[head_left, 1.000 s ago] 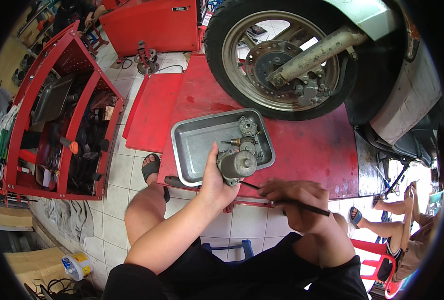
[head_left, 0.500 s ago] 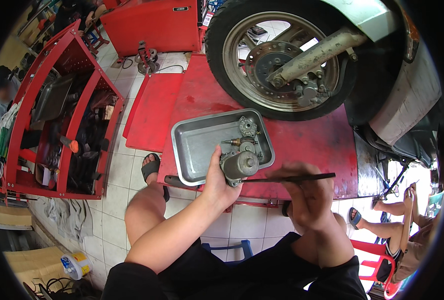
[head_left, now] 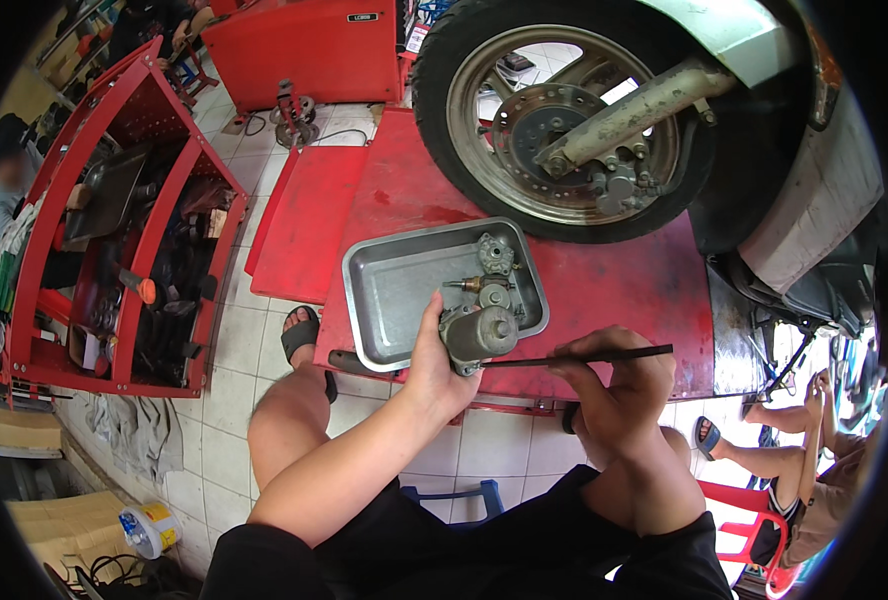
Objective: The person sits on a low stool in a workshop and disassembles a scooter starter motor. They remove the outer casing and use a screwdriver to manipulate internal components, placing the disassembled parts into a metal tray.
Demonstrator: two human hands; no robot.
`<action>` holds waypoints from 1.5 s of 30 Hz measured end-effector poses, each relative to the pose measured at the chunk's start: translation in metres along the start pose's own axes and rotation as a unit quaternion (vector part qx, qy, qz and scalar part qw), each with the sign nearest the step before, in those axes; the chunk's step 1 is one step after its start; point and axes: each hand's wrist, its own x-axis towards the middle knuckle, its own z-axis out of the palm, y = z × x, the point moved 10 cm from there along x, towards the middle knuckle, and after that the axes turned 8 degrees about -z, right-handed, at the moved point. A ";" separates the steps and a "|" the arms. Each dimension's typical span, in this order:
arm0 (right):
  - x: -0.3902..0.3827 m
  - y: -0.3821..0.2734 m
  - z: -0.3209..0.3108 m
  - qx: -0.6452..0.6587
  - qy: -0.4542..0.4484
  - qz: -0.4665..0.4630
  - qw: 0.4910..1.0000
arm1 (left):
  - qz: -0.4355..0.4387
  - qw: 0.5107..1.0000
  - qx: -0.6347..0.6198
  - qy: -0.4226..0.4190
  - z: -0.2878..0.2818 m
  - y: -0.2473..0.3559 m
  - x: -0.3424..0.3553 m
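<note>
My left hand (head_left: 440, 375) is closed round a grey cylindrical metal part (head_left: 484, 334) with a stubby end boss, held over the near right corner of a metal tray (head_left: 366, 340). My right hand (head_left: 628, 385) pinches a slim dark stick-like tool (head_left: 619, 354). Its thin tip reaches left to the lower edge of the cylindrical part, close to my left fingers; whether it touches is too small to tell. Inside the tray, a round metal cover (head_left: 495, 254) and a brass-coloured fitting (head_left: 486, 284) lie beyond the part.
The tray rests on a red platform (head_left: 614, 300), with a motorcycle front wheel (head_left: 564, 120) just beyond it. A dark-handled tool (head_left: 349, 362) lies by the tray's near edge. At left stands a red tool cart (head_left: 134, 300). Another person sits at right, near a red chair (head_left: 744, 510).
My right hand, blurred before, now shows clearly and has shifted slightly, its fingers closed on the dark tool. The left hand and cylindrical part have hardly moved.
</note>
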 end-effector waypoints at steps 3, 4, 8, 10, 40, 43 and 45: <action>0.008 -0.002 -0.005 0.001 0.053 0.037 0.998 | 0.004 1.000 0.000 -0.003 0.000 0.001 0.000; 0.013 -0.004 -0.003 0.062 0.128 0.064 0.988 | 0.004 1.000 -0.001 -0.004 0.002 0.000 0.000; 0.005 0.010 0.001 0.128 0.101 0.069 0.984 | -0.005 1.000 -0.008 0.013 -0.002 0.000 -0.001; -0.002 0.015 0.000 0.017 0.015 0.061 0.998 | -0.008 1.000 -0.010 0.019 0.001 -0.001 -0.002; 0.005 -0.003 -0.006 0.121 0.173 0.030 0.977 | 0.008 1.000 -0.007 0.017 -0.004 0.004 -0.002; 0.000 -0.002 -0.009 -0.002 0.057 -0.010 0.998 | 0.003 1.000 -0.005 0.013 -0.003 0.003 -0.001; 0.007 -0.009 -0.007 -0.040 0.044 -0.038 0.998 | 0.001 1.000 -0.003 0.007 -0.004 0.002 0.000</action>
